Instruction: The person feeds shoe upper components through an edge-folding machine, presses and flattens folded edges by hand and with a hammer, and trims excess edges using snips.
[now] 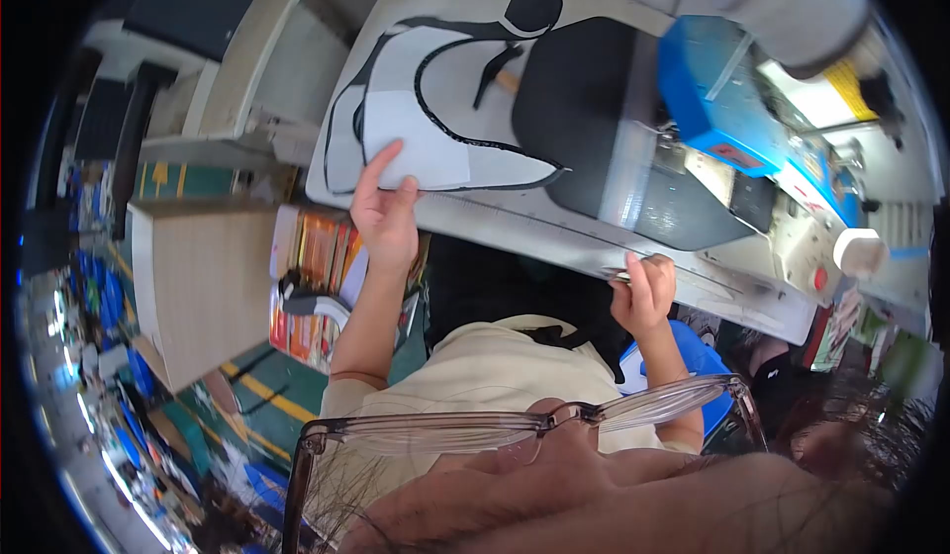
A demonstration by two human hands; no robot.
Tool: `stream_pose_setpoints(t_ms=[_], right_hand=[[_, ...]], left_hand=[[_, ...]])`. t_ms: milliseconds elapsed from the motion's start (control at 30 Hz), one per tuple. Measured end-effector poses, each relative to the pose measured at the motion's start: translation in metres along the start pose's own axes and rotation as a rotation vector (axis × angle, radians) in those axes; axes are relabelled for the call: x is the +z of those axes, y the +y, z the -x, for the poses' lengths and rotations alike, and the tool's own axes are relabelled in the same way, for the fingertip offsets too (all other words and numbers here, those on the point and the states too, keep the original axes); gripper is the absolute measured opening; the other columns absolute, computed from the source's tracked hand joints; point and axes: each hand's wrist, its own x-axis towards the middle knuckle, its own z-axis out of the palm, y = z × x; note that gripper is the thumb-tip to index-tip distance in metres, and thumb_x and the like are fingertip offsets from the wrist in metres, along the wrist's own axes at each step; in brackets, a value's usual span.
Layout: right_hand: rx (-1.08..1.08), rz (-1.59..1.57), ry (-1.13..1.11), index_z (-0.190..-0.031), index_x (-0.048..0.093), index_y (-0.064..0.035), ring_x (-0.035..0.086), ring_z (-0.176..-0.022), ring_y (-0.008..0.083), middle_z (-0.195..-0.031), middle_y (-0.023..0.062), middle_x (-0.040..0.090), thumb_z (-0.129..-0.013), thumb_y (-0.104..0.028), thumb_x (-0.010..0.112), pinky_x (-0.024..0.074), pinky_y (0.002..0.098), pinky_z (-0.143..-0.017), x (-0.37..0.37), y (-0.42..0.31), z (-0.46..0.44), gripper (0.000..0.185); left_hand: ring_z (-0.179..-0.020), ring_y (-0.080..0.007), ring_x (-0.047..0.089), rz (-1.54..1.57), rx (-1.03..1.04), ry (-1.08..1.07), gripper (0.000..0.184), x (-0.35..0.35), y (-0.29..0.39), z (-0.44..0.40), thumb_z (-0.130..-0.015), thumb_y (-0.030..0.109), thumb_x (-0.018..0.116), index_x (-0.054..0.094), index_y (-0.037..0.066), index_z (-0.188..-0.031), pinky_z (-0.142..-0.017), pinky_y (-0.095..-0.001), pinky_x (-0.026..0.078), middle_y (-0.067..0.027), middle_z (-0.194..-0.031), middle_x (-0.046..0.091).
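Observation:
My left hand (388, 208) rests at the table's front edge, its thumb and forefinger on the lower edge of a white curved piece (411, 124) with black edging. The fingers are apart, and the piece lies on the table (475, 220). Near the right part of that edge, my right hand (645, 292) is closed in a pinch on a small item too small to name. Beyond my hands lie a large dark panel (579, 99), a small black curved piece (534, 5) and a thin black strip (495, 74).
A blue and white sewing machine (722, 99) stands on the right of the table. Below left is a holder with orange and red items (322, 247), beside a wooden cabinet (203, 277). A blue stool (717, 356) is at the lower right.

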Motion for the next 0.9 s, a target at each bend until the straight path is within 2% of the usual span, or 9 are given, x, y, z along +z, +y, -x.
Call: stream_pose_setpoints(t_ms=[167,367,400,500,567,633,700,767,900], right_hand=[[0.42,0.261,-0.245,-0.11,0.065,0.0002,0.053,-0.112,0.0412,-0.116,0.0199,0.06,-0.083,-0.007,0.068,0.0376,0.0522,-0.095,0.016,0.051,0.084,0.029],[0.483,0.503,-0.327,-0.113,0.065,-0.0032,0.05,-0.111,0.0429,-0.119,0.0235,0.057,-0.085,-0.01,0.068,0.0358,0.0524,-0.094,0.018,0.052,0.073,0.029],[0.489,0.419,-0.273,-0.113,0.065,-0.003,0.05,-0.111,0.043,-0.119,0.0237,0.057,-0.085,-0.008,0.068,0.0362,0.0521,-0.094,0.021,0.046,0.068,0.029],[0.452,0.259,-0.168,-0.107,0.068,-0.0025,0.052,-0.109,0.0435,-0.119,0.024,0.058,-0.081,0.003,0.067,0.0397,0.0502,-0.095,0.04,0.024,0.054,0.027],[0.364,0.112,-0.237,-0.105,0.068,-0.0024,0.055,-0.109,0.0418,-0.119,0.0226,0.06,-0.082,0.003,0.065,0.0413,0.0476,-0.096,0.058,0.007,0.028,0.024],[0.485,-0.036,-0.374,-0.104,0.068,-0.0029,0.059,-0.109,0.039,-0.12,0.021,0.061,-0.082,0.003,0.063,0.0437,0.0448,-0.095,0.081,-0.005,0.006,0.023],[0.419,-0.137,-0.276,-0.105,0.068,-0.0039,0.061,-0.1,0.0362,-0.117,0.0164,0.061,-0.084,0.003,0.062,0.0464,0.0428,-0.091,0.103,-0.015,-0.032,0.023],[0.556,-0.244,-0.324,-0.106,0.066,-0.0046,0.059,-0.102,0.0345,-0.115,0.013,0.06,-0.084,0.0,0.063,0.0453,0.0428,-0.091,0.132,-0.014,-0.039,0.023],[0.347,-0.198,-0.302,-0.106,0.066,-0.0062,0.057,-0.105,0.033,-0.115,0.0109,0.059,-0.084,-0.006,0.065,0.0441,0.0426,-0.09,0.174,-0.004,-0.076,0.022]], left_hand=[[-0.1,-0.0117,0.061,-0.094,-0.113,0.121,0.052,-0.021,-0.017,0.056,-0.093,-0.005,0.058,0.042,-0.003,-0.142,-0.087,-0.0247,0.05,-0.0126,-0.126,0.058],[-0.104,-0.0136,0.059,-0.296,-0.302,0.193,0.055,-0.022,-0.038,0.118,-0.092,-0.009,0.055,0.039,-0.002,-0.144,-0.08,-0.0238,0.053,-0.0122,-0.133,0.052],[-0.103,-0.0152,0.061,-0.275,-0.304,0.185,0.058,-0.015,-0.038,0.12,-0.094,-0.005,0.056,0.034,-0.001,-0.148,-0.088,-0.0302,0.055,-0.0145,-0.131,0.054],[-0.102,-0.0151,0.063,-0.275,-0.51,0.119,0.058,-0.022,-0.051,0.141,-0.095,-0.004,0.055,0.033,0.0,-0.149,-0.086,-0.0301,0.056,-0.0146,-0.126,0.058],[-0.093,-0.0153,0.066,-0.243,-0.721,-0.007,0.058,-0.027,-0.05,0.149,-0.097,-0.002,0.053,0.031,0.0,-0.15,-0.082,-0.0266,0.055,-0.0125,-0.11,0.066],[-0.089,-0.0142,0.068,-0.221,-0.776,-0.039,0.056,-0.03,-0.046,0.154,-0.095,-0.003,0.055,0.039,0.003,-0.148,-0.077,-0.0255,0.054,-0.0102,-0.105,0.066],[-0.088,-0.0135,0.068,-0.232,-0.782,-0.076,0.055,-0.031,-0.037,0.15,-0.095,-0.002,0.056,0.04,0.003,-0.147,-0.076,-0.0249,0.054,-0.0091,-0.1,0.067],[-0.087,-0.0129,0.068,-0.243,-0.786,-0.115,0.055,-0.032,-0.035,0.148,-0.095,-0.002,0.056,0.042,0.004,-0.147,-0.076,-0.0244,0.053,-0.008,-0.094,0.068],[-0.087,-0.0117,0.068,-0.223,-0.766,-0.087,0.052,-0.035,-0.044,0.149,-0.094,-0.001,0.057,0.047,0.005,-0.144,-0.075,-0.023,0.051,-0.005,-0.09,0.067]])
